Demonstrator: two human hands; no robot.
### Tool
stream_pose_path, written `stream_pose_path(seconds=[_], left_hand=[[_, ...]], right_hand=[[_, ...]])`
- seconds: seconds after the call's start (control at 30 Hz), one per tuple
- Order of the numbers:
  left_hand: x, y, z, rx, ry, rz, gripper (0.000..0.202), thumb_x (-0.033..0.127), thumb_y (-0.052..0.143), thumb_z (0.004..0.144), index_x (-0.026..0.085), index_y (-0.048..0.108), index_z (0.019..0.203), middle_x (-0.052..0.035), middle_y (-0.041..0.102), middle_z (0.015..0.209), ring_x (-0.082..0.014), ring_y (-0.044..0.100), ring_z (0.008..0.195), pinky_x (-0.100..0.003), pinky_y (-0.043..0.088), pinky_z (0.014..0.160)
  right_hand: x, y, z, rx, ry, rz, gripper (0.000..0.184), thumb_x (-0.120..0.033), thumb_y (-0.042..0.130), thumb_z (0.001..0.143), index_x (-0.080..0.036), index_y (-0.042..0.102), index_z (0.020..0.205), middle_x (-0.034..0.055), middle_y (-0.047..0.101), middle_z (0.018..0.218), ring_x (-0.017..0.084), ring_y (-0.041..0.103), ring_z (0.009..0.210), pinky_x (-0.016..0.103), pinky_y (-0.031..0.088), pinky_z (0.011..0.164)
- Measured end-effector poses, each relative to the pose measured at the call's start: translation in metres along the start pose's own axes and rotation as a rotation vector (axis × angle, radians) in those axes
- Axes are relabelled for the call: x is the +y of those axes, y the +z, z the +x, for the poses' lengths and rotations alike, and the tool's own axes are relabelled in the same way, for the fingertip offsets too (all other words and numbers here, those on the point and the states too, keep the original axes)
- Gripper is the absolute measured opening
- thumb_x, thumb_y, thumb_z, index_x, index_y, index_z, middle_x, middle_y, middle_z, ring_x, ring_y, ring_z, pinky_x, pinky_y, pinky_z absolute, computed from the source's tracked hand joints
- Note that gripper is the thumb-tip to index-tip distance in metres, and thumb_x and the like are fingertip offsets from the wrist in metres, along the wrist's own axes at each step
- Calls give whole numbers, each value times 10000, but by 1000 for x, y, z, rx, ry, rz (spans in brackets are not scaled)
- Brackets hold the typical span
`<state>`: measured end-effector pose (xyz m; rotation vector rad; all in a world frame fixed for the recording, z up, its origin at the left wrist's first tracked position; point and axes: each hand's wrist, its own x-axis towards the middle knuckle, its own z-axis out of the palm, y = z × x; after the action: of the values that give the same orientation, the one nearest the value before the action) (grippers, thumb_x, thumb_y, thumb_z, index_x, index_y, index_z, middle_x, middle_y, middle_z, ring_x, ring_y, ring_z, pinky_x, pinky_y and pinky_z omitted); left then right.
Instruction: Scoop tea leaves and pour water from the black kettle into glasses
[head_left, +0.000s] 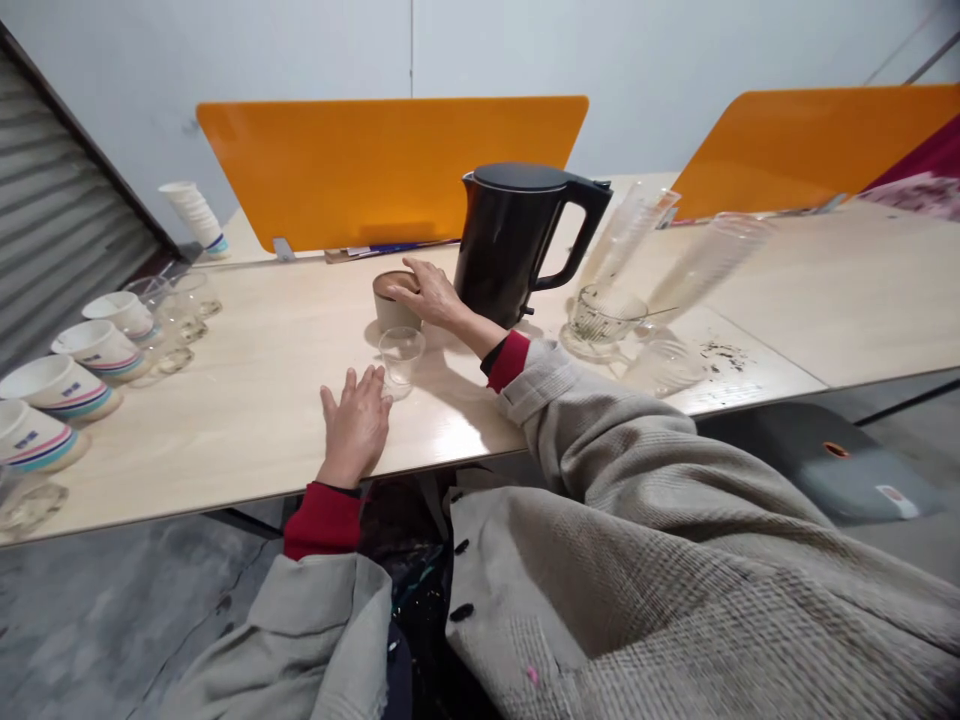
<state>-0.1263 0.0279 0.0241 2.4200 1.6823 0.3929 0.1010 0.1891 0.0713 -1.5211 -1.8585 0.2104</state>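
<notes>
My right hand (435, 300) reaches over a small beige container (397, 312) with a brown top or interior. Its outstretched fingers lie over the rim, and the contact beneath them is partly hidden. Just in front stands a clear plastic cup (402, 350), upright on the table. My left hand (357, 418) rests near the table's front edge with its fingers spread; the fingertips come close to the clear cup, and I cannot tell whether they touch it. Behind my right wrist is a black electric kettle (502, 240), its handle to the right.
Printed paper cups (56, 388) and clear cups line the left of the table (247, 420). A paper cup stack (193, 215) leans behind. At right are clear cup stacks (709, 262), a glass bowl (606, 318) and dark scattered bits (726, 357). Orange dividers (337, 170) stand behind.
</notes>
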Motion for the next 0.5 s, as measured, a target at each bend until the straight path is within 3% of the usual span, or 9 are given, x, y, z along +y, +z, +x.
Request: stream_pose_path(seconds=[0.2, 0.37, 0.5], left_hand=[[2, 3, -2, 23, 40, 43, 587, 296, 319, 1136, 274, 498, 1695, -101, 465, 1785, -414, 327, 1706, -854, 149, 1326], [1, 1, -3, 12, 44, 61, 582, 300, 334, 1133, 247, 511, 1685, -121, 462, 1784, -414, 331, 1705, -841, 191, 1328], [-1, 1, -3, 16, 30, 60, 585, 304, 345, 1132, 215, 491, 1691, -127, 462, 1783, -384, 331, 1711, -801, 193, 1352]], right_hand=[[6, 10, 4, -30, 9, 9, 858, -626, 737, 969, -143, 522, 1644, 216, 553, 1685, 376, 503, 1579, 581, 326, 1367], [11, 16, 7, -31, -19, 19, 979, -615, 829, 866, -150, 504, 1665, 214, 550, 1676, 391, 492, 1578, 581, 354, 1357], [15, 26, 9, 21, -18, 34, 925, -544, 843, 847, -210, 533, 1652, 182, 605, 1606, 388, 518, 1548, 583, 400, 1331]])
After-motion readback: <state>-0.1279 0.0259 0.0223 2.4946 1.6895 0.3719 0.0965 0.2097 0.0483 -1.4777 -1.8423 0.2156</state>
